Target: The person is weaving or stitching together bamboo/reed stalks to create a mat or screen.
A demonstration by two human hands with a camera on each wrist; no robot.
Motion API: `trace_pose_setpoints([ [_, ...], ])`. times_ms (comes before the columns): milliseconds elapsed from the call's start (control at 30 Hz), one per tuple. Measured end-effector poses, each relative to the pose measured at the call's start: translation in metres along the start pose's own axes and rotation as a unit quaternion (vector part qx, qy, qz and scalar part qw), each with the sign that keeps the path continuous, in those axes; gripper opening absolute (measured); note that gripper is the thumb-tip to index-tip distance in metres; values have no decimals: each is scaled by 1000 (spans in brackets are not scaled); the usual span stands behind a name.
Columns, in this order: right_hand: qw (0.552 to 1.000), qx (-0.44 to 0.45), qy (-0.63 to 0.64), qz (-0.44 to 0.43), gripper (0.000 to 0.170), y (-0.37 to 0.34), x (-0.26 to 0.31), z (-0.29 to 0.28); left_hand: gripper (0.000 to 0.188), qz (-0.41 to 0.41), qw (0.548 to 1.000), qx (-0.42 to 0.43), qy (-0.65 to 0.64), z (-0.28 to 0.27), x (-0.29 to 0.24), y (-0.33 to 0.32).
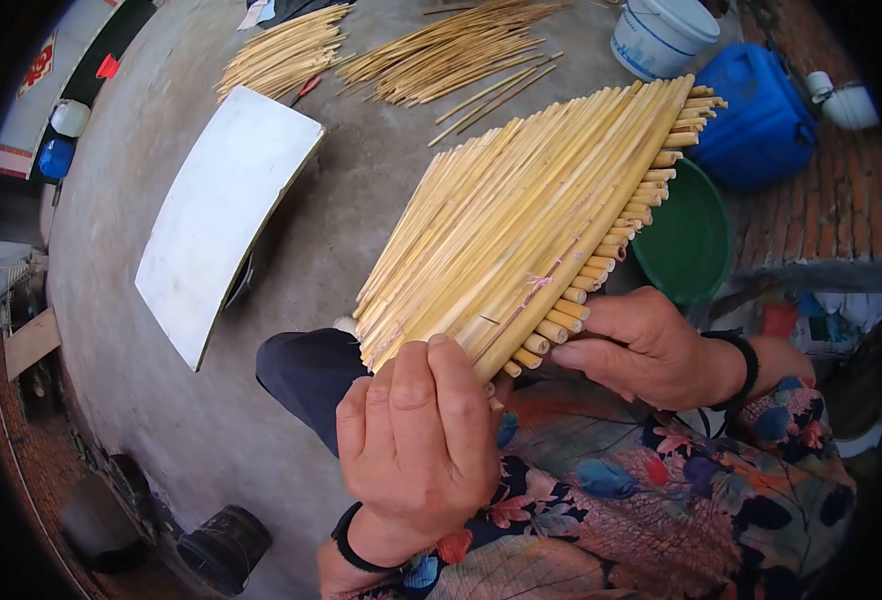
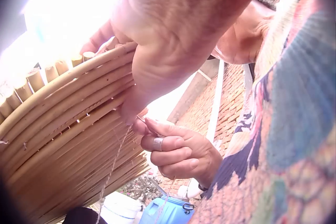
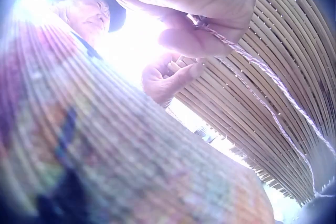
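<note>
A panel of straw-coloured stalks [image 1: 521, 220], laid side by side, slants up over the person's lap. My left hand [image 1: 416, 430] grips its near corner, fingers over the top face and thumb underneath in the left wrist view. Beyond the stalks' cut ends, my right hand [image 1: 641, 345] is close under the edge. From its thumb and finger, in the right wrist view, a twisted pink-and-white string [image 3: 273, 77] runs along the underside. The pinching fingers [image 2: 167, 145] show in the left wrist view, one wearing a ring. A short pink stitch [image 1: 538, 285] marks the panel's top face.
A white board [image 1: 226, 220] stands raised at left. Loose stalk bundles [image 1: 286, 48] lie on the concrete floor at the back. Right of the panel are a white bucket [image 1: 666, 38], a blue jug [image 1: 761, 120] and a green basin [image 1: 691, 235]. A black bucket [image 1: 226, 545] is at lower left.
</note>
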State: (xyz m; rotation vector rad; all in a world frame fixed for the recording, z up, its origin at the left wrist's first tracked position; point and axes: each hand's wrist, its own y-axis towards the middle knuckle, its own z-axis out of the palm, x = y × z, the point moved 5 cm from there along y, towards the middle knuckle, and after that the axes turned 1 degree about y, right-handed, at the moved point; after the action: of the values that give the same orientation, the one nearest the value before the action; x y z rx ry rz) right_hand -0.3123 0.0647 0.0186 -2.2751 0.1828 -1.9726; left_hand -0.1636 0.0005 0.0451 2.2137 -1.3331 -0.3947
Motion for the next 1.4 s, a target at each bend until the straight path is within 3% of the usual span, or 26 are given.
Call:
trace_pose_setpoints([
  [200, 982, -4, 85, 168, 20, -4, 1, -5, 20, 22, 998, 51, 2, 6, -3, 12],
  [333, 983, -42, 62, 166, 21, -4, 1, -8, 16, 23, 998, 61, -6, 13, -3, 21],
  [533, 984, -29, -5, 174, 22, -5, 7, -14, 13, 58, 997, 13, -43, 19, -1, 19],
  [700, 975, -49, 99, 194, 23, -6, 2, -11, 13, 58, 997, 25, -35, 20, -1, 21],
  [1400, 945, -77, 216, 234, 24, -7, -9, -7, 15, 92, 995, 0, -47, 24, -1, 20],
])
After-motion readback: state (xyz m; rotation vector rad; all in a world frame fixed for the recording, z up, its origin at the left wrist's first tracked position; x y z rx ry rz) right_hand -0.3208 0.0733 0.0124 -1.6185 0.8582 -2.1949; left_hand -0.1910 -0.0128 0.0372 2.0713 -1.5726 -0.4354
